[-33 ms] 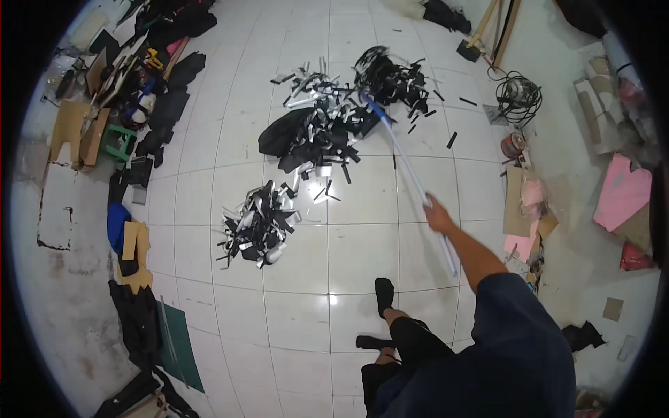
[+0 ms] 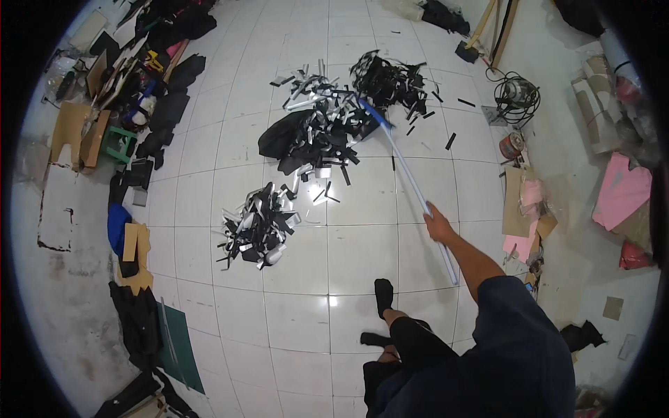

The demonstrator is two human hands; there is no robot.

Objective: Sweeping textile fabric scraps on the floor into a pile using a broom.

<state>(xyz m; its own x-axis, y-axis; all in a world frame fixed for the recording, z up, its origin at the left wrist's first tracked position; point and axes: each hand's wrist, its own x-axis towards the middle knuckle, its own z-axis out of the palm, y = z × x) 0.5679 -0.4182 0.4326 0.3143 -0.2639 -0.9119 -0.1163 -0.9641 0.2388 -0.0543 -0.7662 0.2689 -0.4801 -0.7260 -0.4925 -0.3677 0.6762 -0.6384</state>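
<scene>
My right hand (image 2: 437, 226) is closed around the pale handle of a long broom (image 2: 417, 182). Its blue head (image 2: 376, 113) rests at the right side of a heap of black and silvery-white scraps (image 2: 324, 129); the bristles are hard to make out. Just beyond the head lies a tangle of black strips (image 2: 390, 82), with loose pieces scattered to its right. Closer to me, on the left, sits a separate pile of black and white scraps (image 2: 258, 226). A large black piece (image 2: 286, 132) lies at the heap's left side. My left hand is out of view.
White tiles (image 2: 362, 258) cover the floor under my feet. Cardboard (image 2: 70, 132), a green stool (image 2: 119, 143) and dark cloth line the left wall. Along the right wall are a coiled cable (image 2: 517, 96), a can (image 2: 511, 145), pink sheets (image 2: 620, 191) and cardboard (image 2: 516, 202).
The broom's head has turned and shifted slightly nearer, away from the black tangle. The lower handle end has dropped a little. My right hand keeps its hold.
</scene>
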